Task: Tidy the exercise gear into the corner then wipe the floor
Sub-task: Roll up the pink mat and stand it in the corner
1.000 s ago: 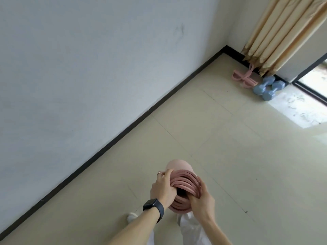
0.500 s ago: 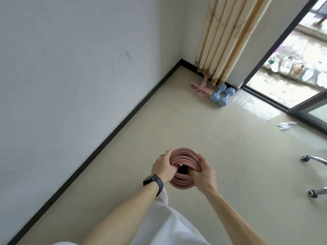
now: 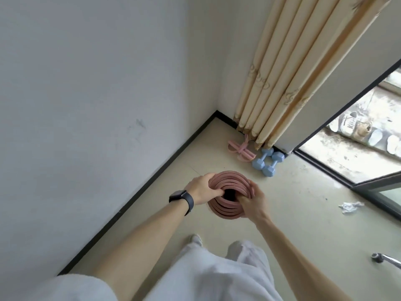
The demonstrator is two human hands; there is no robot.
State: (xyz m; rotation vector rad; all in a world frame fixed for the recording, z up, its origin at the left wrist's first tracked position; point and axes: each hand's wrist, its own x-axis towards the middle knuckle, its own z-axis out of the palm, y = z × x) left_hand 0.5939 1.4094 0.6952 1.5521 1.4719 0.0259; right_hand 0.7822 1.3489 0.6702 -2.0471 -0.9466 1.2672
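Left hand (image 3: 200, 189) and right hand (image 3: 252, 203) both grip the rolled dusty-pink foam mat (image 3: 225, 211), long axis upright, seen end-on. The room corner (image 3: 218, 116), beside two pale-blue hexagonal dumbbells (image 3: 268, 161), lies at one o'clock from the hands.

A pleated beige fabric curtain (image 3: 288, 68) hangs at the corner beside a plain white painted wall (image 3: 86, 83) edged with a black skirting strip (image 3: 152, 181), while pale shoes and slippers (image 3: 362, 130) sit in a row outside the dark-framed glass door (image 3: 375, 189) and a chrome metal leg (image 3: 387, 259) pokes in at the lower right.
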